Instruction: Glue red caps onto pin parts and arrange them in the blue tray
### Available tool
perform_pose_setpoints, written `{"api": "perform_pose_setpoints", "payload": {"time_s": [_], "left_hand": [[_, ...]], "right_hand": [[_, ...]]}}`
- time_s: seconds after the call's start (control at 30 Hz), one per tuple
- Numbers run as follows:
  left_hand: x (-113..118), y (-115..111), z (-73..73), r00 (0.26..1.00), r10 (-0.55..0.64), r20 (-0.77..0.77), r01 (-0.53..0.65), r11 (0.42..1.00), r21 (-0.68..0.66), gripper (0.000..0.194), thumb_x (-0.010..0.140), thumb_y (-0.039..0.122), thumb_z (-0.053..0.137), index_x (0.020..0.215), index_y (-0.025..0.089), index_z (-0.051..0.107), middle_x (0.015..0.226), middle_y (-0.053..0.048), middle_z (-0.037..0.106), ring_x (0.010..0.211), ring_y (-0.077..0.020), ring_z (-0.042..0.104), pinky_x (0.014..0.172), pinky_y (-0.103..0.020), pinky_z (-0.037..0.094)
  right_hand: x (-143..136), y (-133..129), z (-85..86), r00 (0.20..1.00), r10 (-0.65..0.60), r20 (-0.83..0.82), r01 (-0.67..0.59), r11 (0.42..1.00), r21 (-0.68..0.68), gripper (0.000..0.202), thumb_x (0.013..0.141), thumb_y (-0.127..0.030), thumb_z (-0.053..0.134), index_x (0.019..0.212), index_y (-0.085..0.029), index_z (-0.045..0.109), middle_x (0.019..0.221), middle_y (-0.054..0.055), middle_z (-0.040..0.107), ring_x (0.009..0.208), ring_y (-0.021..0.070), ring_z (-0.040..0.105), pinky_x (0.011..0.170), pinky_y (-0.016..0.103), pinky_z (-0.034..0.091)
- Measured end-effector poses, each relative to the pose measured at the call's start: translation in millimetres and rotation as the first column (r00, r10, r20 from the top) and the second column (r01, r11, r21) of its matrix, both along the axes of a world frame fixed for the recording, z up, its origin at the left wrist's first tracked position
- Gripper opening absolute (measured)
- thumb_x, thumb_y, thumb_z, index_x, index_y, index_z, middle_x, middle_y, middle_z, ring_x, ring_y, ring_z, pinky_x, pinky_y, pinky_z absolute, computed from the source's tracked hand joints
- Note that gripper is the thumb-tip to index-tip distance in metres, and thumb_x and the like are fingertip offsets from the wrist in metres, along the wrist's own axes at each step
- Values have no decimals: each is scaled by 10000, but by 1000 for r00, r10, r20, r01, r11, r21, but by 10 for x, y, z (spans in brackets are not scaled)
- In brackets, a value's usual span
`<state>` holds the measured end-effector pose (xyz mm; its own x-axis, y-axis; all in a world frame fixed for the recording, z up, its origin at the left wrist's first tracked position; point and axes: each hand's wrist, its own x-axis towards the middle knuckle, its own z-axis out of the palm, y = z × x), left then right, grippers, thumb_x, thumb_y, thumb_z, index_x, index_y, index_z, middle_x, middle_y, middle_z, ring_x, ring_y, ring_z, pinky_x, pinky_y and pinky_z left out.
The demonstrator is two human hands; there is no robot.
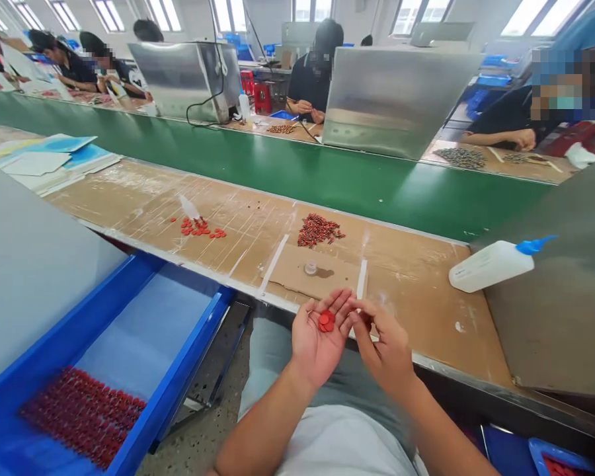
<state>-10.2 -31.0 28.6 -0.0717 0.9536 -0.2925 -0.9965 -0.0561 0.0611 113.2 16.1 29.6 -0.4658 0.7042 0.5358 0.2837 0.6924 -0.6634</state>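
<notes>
Left hand (322,348), spread palm-up, bears small red discs (326,321) on its palm, likely light, stiff and slick, best pinched by their rims; right hand (391,344), just beside it, curls inward, whether pinching anything I cannot tell.

I can't tell whether the right hand (385,338) holds anything. The big blue tray (173,373) is cut off, with blurry red bits (86,413) inside. Writing (467,272) on the white bottle (500,264) is too tiny to read.
</notes>
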Motion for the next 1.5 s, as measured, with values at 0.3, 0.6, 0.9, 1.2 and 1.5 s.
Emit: {"api": "perform_pose_setpoints", "payload": {"time_s": [0.3, 0.6, 0.9, 1.2, 1.5], "left_hand": [[-504, 5, 37, 993, -40, -111, 43, 999, 24, 412, 928, 265, 420, 1182, 32, 645, 1347, -193, 583, 1344, -255, 469, 1137, -321, 357], [-693, 233, 14, 997, -71, -24, 72, 997, 6, 395, 905, 217, 423, 1157, 12, 649, 1372, -213, 555, 1356, -270, 452, 1116, -317, 388], [-600, 293, 65, 996, -51, -73, 51, 999, 1, 380, 903, 190, 432, 1179, 42, 647, 1389, -186, 549, 1299, -229, 515, 950, -233, 483], [-436, 388, 114, 999, 35, -39, -37, 998, -55, 376, 903, 199, 443, 1190, 62, 644, 1378, -167, 563, 1287, -219, 529, 1100, -296, 408], [-358, 373, 90, 998, -43, -52, 42, 999, -26, 393, 927, 209, 403, 1219, 72, 627, 1379, -150, 567, 1340, -219, 476, 1131, -294, 372]], "right_hand": [[-475, 57, 9, 960, 189, 206, -182, 982, -52, 324, 912, -176, 583, 1228, -241, 616, 1032, 77, 582, 887, 162, 598, 739, 299, 545], [-635, 282, 7, 982, 188, 26, -176, 953, -246, 186, 869, -190, 655, 1028, -255, 725, 957, 42, 675, 784, 129, 632, 649, 254, 531], [-536, 628, 187, 972, 235, 25, -152, 702, -696, 258, 777, -390, 757, 930, -184, 727, 715, 20, 704, 518, 103, 565, 465, 224, 462], [-408, 747, 319, 953, 180, 243, -172, 984, -55, 198, 902, -229, 601, 1070, -236, 705, 1067, 73, 687, 730, 116, 632, 653, 244, 538], [-349, 656, 100, 942, 157, 296, -178, 983, 45, 220, 865, -301, 671, 1074, -236, 698, 927, 60, 658, 748, 130, 630, 651, 245, 547]]}}
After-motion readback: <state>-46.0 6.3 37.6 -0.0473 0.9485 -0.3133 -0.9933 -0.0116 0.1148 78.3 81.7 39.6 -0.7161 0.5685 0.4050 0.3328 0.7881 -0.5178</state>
